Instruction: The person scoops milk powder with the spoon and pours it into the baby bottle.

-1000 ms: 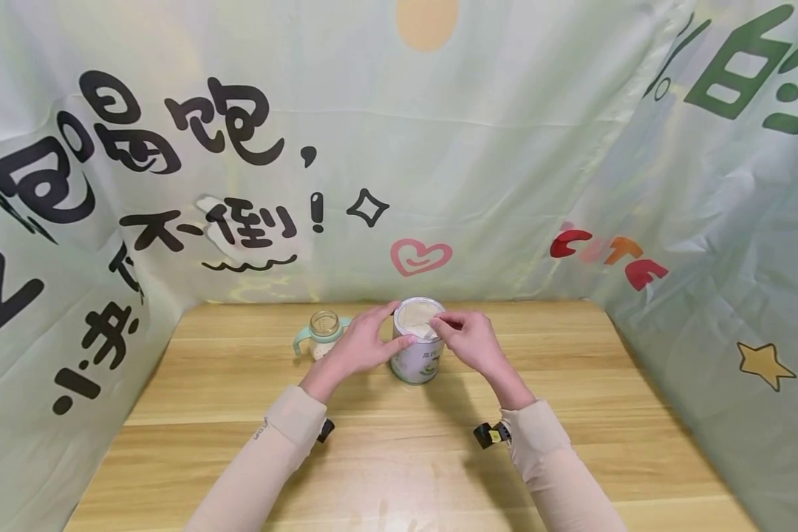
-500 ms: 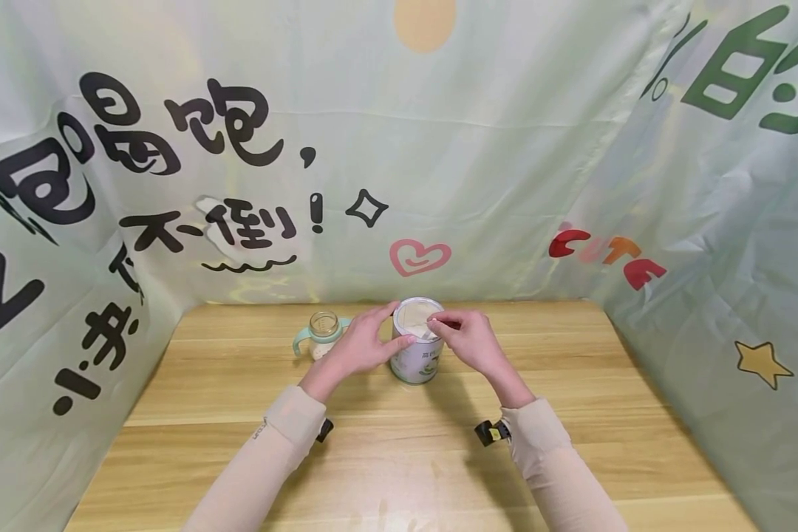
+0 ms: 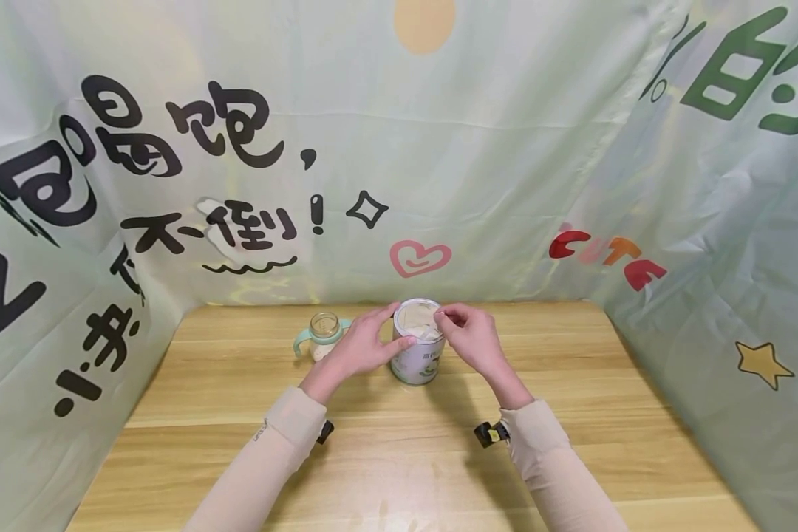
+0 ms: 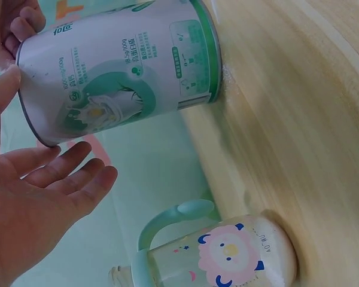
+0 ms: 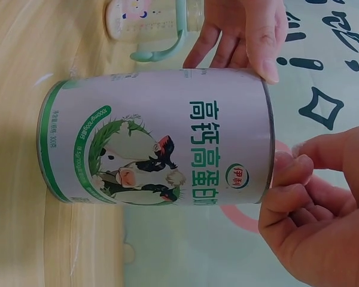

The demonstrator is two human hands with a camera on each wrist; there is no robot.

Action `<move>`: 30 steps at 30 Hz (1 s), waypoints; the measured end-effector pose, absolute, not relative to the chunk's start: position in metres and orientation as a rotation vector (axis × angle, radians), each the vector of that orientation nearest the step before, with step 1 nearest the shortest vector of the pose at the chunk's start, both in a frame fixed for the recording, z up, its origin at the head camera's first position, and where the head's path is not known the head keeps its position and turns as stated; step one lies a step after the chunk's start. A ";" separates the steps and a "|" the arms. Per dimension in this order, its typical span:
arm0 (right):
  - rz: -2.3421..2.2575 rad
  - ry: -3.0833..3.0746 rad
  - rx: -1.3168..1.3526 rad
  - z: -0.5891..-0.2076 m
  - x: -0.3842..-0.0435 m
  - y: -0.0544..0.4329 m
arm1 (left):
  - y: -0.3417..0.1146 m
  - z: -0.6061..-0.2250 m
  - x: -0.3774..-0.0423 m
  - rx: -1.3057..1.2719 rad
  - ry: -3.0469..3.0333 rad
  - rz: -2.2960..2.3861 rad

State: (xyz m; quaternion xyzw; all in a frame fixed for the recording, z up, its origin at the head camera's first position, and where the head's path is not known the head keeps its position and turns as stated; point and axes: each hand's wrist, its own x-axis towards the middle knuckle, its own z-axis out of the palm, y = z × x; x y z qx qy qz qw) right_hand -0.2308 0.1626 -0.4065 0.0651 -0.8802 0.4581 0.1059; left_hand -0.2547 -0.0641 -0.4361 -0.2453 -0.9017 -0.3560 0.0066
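Note:
A white and green milk powder tin (image 3: 415,363) stands upright on the table, its top open onto pale powder. My left hand (image 3: 364,341) holds the tin at its upper left side, with the thumb on the near rim and the fingers spread round the side. My right hand (image 3: 471,336) is at the right rim, thumb and forefinger pinched together. In the right wrist view a small whitish piece (image 5: 297,148) shows at those fingertips, mostly hidden, and I cannot tell what it is. A cow picture faces the right wrist camera.
A baby bottle (image 3: 324,332) with mint-green handles stands just left of the tin, partly behind my left hand, holding some pale powder. Printed cloth (image 3: 505,185) walls in the wooden table (image 3: 399,458) at the back and sides.
My right fingertips have risen slightly and shifted right, from over the powder to the tin's right rim. The left hand, tin and bottle stay put.

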 end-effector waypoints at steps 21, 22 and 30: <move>1.512 -2.382 0.033 -0.407 -0.231 0.167 | -0.064 -0.436 -0.255 -0.773 -2.814 -1.115; 1.540 -2.368 0.023 -0.407 -0.231 0.167 | -0.064 -0.436 -0.255 -0.771 -2.814 -1.117; 1.834 -2.210 -0.103 -0.413 -0.237 0.171 | -0.064 -0.439 -0.254 -0.769 -2.808 -1.115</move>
